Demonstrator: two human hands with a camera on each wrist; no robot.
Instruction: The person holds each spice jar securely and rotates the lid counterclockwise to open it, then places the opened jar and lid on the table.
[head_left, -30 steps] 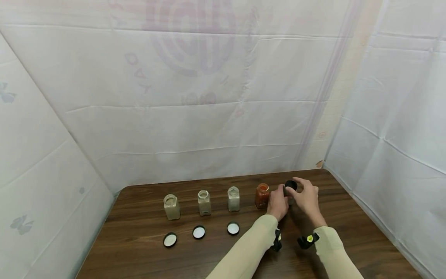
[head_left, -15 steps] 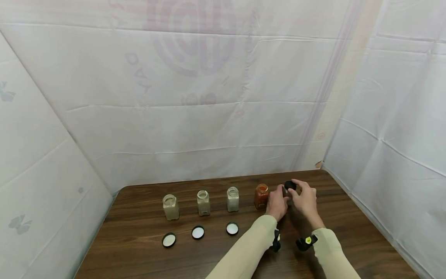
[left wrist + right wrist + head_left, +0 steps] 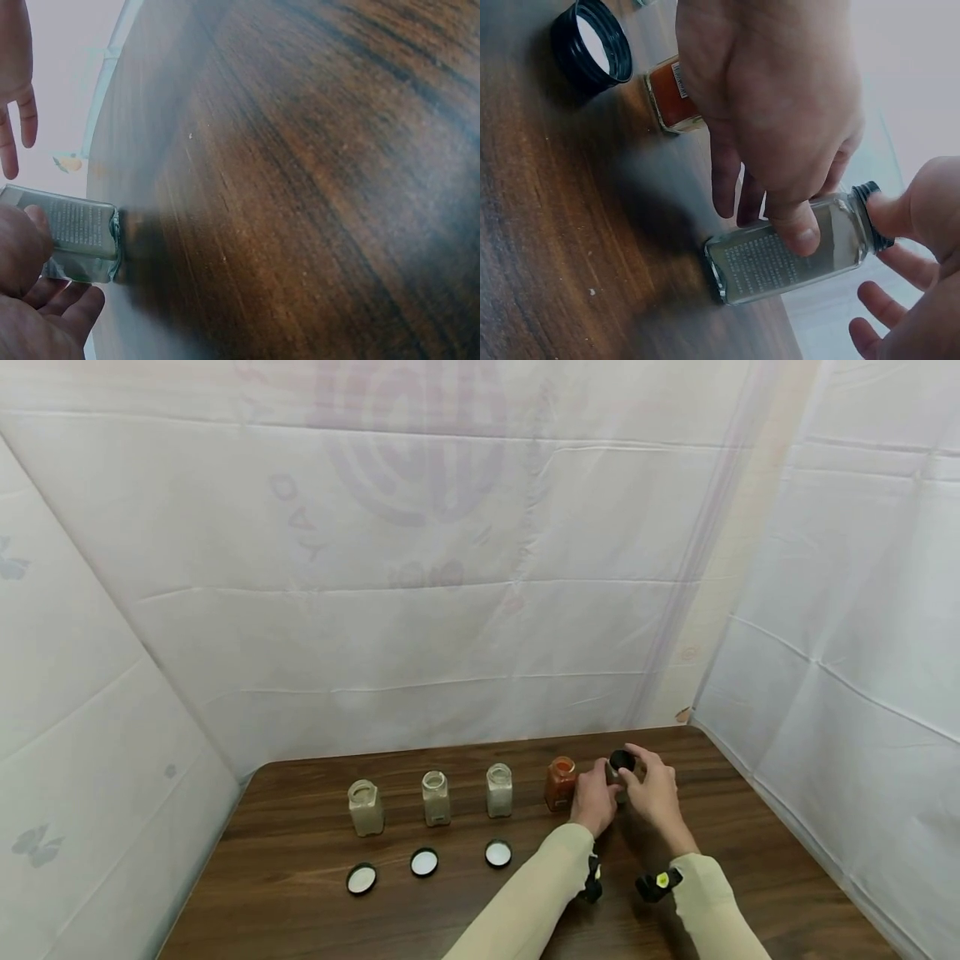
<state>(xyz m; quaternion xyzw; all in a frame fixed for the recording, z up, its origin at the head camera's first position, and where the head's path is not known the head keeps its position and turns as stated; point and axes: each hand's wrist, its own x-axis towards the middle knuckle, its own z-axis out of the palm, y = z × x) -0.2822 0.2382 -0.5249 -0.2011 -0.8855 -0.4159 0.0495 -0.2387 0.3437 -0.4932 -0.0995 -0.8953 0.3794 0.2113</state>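
Observation:
At the right of the table, my left hand (image 3: 595,799) grips a square glass jar with printed text on its side (image 3: 757,266). The jar stands upright near the table's back, its contents greyish. A black screw lid (image 3: 622,761) sits on the jar's mouth; whether it is threaded tight I cannot tell. My right hand (image 3: 655,793) pinches this lid between thumb and fingers, as the right wrist view shows with the thumb (image 3: 891,215) on its rim. Just left of my left hand stands an uncapped jar of red-orange powder (image 3: 560,785), partly covered by that hand in the right wrist view.
Three more uncapped jars stand in a row leftward: one (image 3: 366,808), another (image 3: 437,799) and a third (image 3: 499,791). Upturned lids (image 3: 362,879) lie in front of them. Another black lid (image 3: 592,46) shows near the red jar in the right wrist view. White sheeting (image 3: 420,635) encloses the table.
The right hand's fingers have shifted slightly on the black lid. The left hand keeps its grip on the jar, and the whole head view has drifted a little.

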